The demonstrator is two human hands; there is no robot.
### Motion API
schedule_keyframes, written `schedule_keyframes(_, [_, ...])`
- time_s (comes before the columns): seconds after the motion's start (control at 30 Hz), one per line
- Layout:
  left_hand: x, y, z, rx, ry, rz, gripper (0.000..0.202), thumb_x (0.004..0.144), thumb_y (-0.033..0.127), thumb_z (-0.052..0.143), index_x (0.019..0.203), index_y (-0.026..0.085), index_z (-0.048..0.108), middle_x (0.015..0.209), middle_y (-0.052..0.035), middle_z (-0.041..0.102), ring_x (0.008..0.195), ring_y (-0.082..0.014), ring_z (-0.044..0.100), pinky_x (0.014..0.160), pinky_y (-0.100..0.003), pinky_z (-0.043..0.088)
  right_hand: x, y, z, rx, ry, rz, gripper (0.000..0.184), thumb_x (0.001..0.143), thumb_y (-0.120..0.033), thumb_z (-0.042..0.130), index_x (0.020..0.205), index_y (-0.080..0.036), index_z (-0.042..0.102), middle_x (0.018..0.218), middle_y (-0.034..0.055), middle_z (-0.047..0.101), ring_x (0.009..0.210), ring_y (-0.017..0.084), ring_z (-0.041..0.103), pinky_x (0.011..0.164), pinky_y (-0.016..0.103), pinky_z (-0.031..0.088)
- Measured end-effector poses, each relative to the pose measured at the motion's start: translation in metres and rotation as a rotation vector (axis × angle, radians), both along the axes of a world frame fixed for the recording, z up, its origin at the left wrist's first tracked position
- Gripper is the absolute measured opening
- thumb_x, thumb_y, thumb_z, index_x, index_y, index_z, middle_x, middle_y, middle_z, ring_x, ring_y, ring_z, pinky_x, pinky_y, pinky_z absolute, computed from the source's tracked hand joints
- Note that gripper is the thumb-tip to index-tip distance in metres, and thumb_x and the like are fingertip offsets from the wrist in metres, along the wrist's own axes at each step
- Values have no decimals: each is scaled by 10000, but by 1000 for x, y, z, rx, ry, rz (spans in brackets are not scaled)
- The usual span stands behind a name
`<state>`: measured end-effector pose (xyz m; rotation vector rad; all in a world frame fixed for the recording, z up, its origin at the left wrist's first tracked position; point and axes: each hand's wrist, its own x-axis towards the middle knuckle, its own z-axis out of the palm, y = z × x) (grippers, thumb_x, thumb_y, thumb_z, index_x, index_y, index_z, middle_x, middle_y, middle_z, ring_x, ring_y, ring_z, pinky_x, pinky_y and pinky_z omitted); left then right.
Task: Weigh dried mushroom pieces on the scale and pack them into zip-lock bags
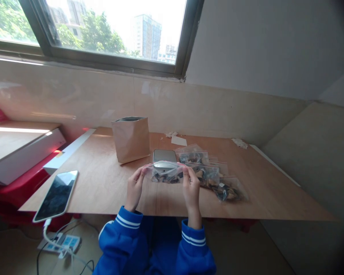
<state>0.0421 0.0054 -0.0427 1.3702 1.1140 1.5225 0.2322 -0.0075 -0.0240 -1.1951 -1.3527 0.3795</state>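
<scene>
A clear zip bag (166, 176) with dark and brown pieces inside is stretched between my two hands. My left hand (135, 187) pinches its top left corner, and my right hand (191, 185) pinches the top right corner. Right behind the bag sits a small scale (164, 155) with a silver top, its lower part seen through the plastic. Beside my right hand lie several similar filled zip bags (231, 190), overlapping in a loose pile. What the pieces are I cannot make out.
An upright brown paper pouch (132, 139), open at the top, stands behind my left hand. A plugged-in phone (57, 195) lies at the left table edge, above a power strip (61, 242). A white card (179, 141) and crumpled tissue (239, 143) lie near the wall.
</scene>
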Motion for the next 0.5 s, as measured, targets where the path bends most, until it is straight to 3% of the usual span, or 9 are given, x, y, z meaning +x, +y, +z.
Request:
schedule_keyframes(0.07, [0, -2, 1, -5, 36, -8, 353, 911, 442, 503, 1105, 212, 689, 1131, -60, 708, 1103, -237, 621, 988, -362, 446, -5, 2, -1, -12, -7, 14, 376, 984, -427, 371, 967, -206, 675, 1104, 84, 695, 1067, 228, 616, 946, 366, 441])
schedule_keyframes(0.23, [1, -5, 2, -23, -69, 118, 325, 888, 463, 536, 1002, 183, 654, 941, -65, 735, 927, -231, 684, 882, -366, 504, -9, 8, -11, -18, 94, -74, 418, 972, -490, 356, 897, -199, 645, 835, 66, 710, 870, 222, 650, 861, 352, 471])
schedule_keyframes(0.5, [-5, 3, -2, -60, -131, 91, 318, 871, 461, 563, 1000, 172, 600, 922, -74, 719, 860, -226, 698, 799, -371, 549, 6, 21, -40, -163, 142, 133, 437, 931, -542, 431, 972, -180, 671, 778, 55, 717, 761, 203, 654, 726, 322, 503])
